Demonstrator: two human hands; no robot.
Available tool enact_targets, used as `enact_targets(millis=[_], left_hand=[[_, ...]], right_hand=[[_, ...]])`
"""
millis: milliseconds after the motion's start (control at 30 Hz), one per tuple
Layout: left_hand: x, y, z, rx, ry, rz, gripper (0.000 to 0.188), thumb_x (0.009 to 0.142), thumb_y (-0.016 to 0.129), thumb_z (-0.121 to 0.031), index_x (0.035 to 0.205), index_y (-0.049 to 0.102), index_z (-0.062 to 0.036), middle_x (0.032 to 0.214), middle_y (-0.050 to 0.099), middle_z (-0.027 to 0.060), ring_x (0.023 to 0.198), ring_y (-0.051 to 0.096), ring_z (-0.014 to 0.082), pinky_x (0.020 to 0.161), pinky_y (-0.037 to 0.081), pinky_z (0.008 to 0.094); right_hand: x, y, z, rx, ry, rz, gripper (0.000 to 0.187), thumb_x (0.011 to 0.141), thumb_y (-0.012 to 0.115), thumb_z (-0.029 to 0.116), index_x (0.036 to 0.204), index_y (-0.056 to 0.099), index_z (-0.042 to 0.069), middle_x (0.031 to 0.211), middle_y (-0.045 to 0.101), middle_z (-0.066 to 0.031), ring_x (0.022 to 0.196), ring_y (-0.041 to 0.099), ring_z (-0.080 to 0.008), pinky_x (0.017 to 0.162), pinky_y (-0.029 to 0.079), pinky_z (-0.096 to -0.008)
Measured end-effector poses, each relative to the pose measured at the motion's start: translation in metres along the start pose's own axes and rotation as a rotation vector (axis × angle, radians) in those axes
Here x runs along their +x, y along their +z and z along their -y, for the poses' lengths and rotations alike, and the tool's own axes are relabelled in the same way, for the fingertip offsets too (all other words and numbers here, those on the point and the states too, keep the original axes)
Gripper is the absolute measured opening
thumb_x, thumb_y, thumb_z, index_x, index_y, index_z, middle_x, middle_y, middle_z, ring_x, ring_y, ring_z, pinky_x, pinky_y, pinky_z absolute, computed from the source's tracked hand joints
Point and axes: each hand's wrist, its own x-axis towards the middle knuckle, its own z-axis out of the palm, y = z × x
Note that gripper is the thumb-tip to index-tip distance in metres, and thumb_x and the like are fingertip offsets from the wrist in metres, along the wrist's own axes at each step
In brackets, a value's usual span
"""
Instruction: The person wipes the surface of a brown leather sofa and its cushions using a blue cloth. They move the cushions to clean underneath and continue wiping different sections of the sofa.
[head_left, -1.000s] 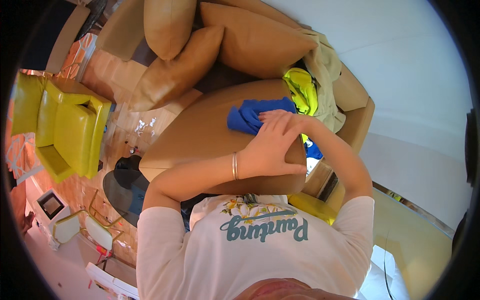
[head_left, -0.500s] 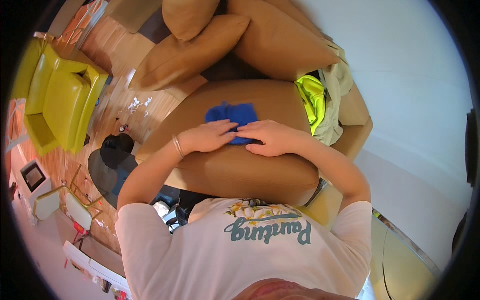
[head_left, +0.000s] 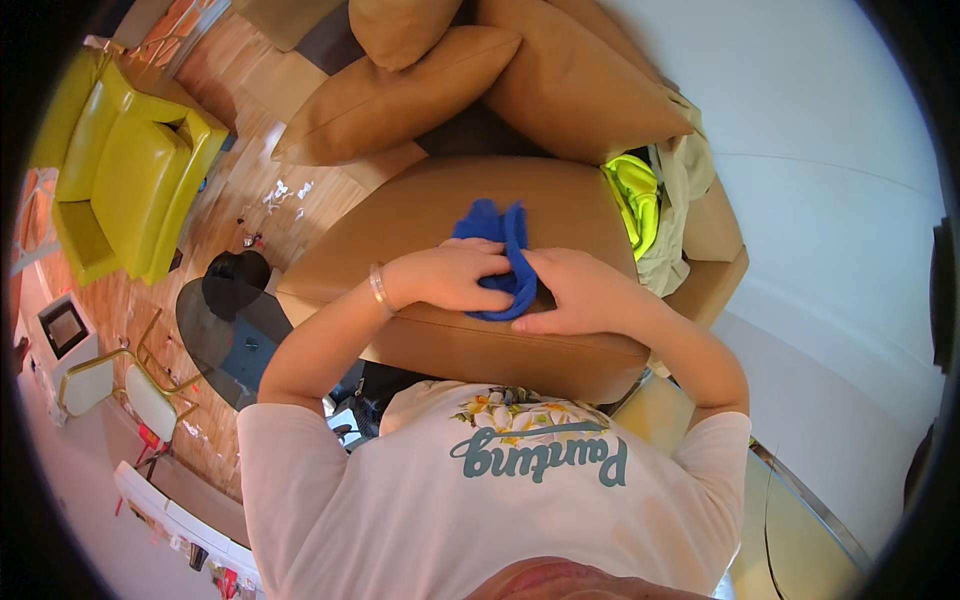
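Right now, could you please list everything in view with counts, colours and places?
Blue cloth: one, blue, on large cushion
Large cushion: one, brown, centre
Pillows: three, brown, top centre
Neon cloth: one, yellow, right of centre
Beige cloth: one, beige, beside neon cloth
Armchair: one, yellow-green, left
Wooden floor: one, light brown, left
Scraps: several, white, on wooden floor
Tabletop: one, smoky dark, lower left
Chairs: count unclear, white, gold-framed, lower left
Wall: one, white, right
Small items: several, too small to tell, lower left edge
Shirt: one, white with flowers, lower centre
Bracelet: count unclear, metallic, left of blue cloth
Left hand: one, bare, on blue cloth
Right hand: one, bare, at blue cloth's right
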Motion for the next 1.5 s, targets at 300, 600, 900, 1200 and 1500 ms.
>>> enact_targets(millis=[300,600,900,1200,1500], left_hand=[[-0.075,0.014,0.075,0.032,-0.323,-0.138,0.045,0.094,0.047,-0.037,0.127,0.063,-0.0114,0.148,0.050,0.0175,0.138,0.044,0.0348,0.109,0.038,0.0456],[-0.052,0.038,0.004,0.288,-0.295,-0.129,0.053,0.072,0.067,-0.044,0.114,0.071,-0.0129,0.138,0.055,0.0229,0.131,0.048,0.0436,0.102,0.041,0.0547],[0.055,0.051,-0.054,0.176,-0.153,0.184,0.103,0.079,0.069,-0.056,0.161,0.016,-0.0224,0.166,0.018,0.0190,0.147,0.018,0.0537,0.113,0.022,0.0684],[0.015,0.106,0.093,0.051,-0.523,0.075,0.089,0.091,0.047,-0.069,0.161,0.020,-0.0209,0.168,0.013,0.0106,0.153,0.013,0.0408,0.117,0.014,0.0649],[-0.063,0.151,0.181,0.037,-0.853,-0.155,0.097,0.087,0.057,-0.066,0.160,0.018,-0.0147,0.167,0.013,0.0156,0.151,0.011,0.0466,0.115,0.017,0.0683]], right_hand=[[-0.030,0.021,0.022,-0.398,0.059,-0.012,0.095,0.076,0.077,0.053,0.151,0.038,0.011,0.151,0.042,-0.0228,0.138,0.041,-0.0403,0.110,0.037,-0.0523],[-0.078,0.005,-0.039,-0.243,0.094,-0.004,0.088,0.076,0.079,0.042,0.152,0.040,0.022,0.157,0.039,-0.0155,0.144,0.035,-0.0404,0.117,0.030,-0.0513],[-0.095,0.033,-0.043,-0.169,0.249,-0.013,0.090,0.067,0.083,0.043,0.147,0.048,0.020,0.160,0.035,-0.0121,0.147,0.029,-0.0402,0.119,0.023,-0.0548],[-0.027,0.090,-0.029,-0.162,0.306,0.261,0.123,0.053,0.085,0.058,0.158,0.029,0.025,0.166,0.016,-0.0176,0.151,0.011,-0.0465,0.119,0.010,-0.0640],[0.066,0.150,-0.041,-0.104,0.257,0.353,0.114,0.063,0.079,0.065,0.158,0.029,0.026,0.167,0.011,-0.0181,0.152,0.003,-0.0479,0.118,0.005,-0.0661]])
